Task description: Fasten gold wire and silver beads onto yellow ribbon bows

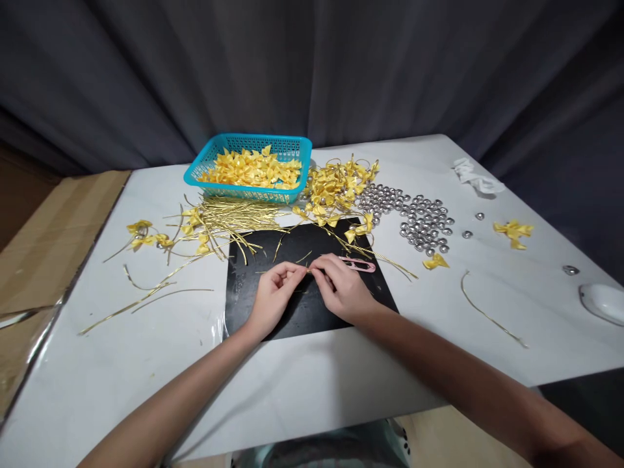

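1. Bare forearms (195, 390) reach across the near edge of the white bench (287, 383) towards the black mat (287, 328).
2. Over the middle of the mat, the left hand (275, 292) and right hand (344, 289) nearly meet, each with thumb and forefinger pinched on a small piece of gold cord (309, 271). Most of it is hidden by the fingertips, so I cannot tell whether it is knotted or looped.
3. That cord looks very light, thin and bendable, probably with enough stiffness to keep a curve. Its shiny surface may slip, so a fingertip pinch close to the point being worked seems the best hold.
4. Right of the mat, well apart from it, a loose gold strand (487, 315) lies in a gentle bend, which supports that judgement; either end looks easy to lift.
5. On the mat's right side, just beyond the right hand, lie pink thread snips (371, 267), partly covered.
6. Beyond the mat's far left corner spreads a gold cord bundle (238, 211), its strands crossing and likely to tangle; single ends are the safer hold.
7. Past the mat's far right corner sit silver beads (424, 224), apparently hard and prone to roll, and a heap of yellow ribbon bows (336, 185), soft and easily creased.
8. Behind the mat, a blue basket (192, 177) holds yellow ribbon pieces (248, 169).
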Available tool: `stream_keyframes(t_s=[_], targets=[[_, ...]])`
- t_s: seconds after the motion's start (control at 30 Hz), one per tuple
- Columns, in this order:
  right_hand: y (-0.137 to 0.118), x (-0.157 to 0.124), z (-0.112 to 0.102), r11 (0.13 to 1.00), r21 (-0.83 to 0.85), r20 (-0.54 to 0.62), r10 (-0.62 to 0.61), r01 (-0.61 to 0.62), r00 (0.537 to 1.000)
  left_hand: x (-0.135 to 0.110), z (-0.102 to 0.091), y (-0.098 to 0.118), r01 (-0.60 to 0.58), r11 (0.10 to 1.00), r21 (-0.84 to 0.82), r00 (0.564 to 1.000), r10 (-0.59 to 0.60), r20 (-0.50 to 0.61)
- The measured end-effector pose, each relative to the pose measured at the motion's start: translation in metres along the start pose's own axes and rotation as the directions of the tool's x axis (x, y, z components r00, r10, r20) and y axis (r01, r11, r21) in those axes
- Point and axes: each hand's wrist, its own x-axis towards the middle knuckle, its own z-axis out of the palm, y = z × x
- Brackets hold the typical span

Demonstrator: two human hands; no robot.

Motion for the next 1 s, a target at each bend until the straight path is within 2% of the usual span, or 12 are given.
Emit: stream_keyframes(t_s=[0.2, 0.43, 0.67, 1.0], targets=[[0.0007, -0.0017, -0.0002, 0.995, 0.048, -0.016, 0.087, -0.086, 0.996, 0.0010, 0.0002, -0.0016, -0.004, 1.000, 0.006, 1.000, 0.004, -0.003], [-0.0025, -0.0037, -0.0018, 0.998, 0.055, -0.096, 0.025, -0.020, 0.995, 0.0011, 0.0005, -0.0015, -0.006, 1.000, -0.021, 1.000, 0.006, -0.015], [0.0003, -0.0014, -0.0001, 0.999, 0.032, -0.044, 0.001, 0.000, 0.999, 0.0007, 0.0001, -0.0016, 0.005, 1.000, -0.014, 1.000, -0.005, -0.008], [0.0001, -0.0017, -0.0008, 0.994, 0.058, 0.007, 0.096, -0.096, 0.995, 0.0004, -0.0003, 0.0004, 0.002, 1.000, -0.003, 1.000, -0.002, 0.014]])
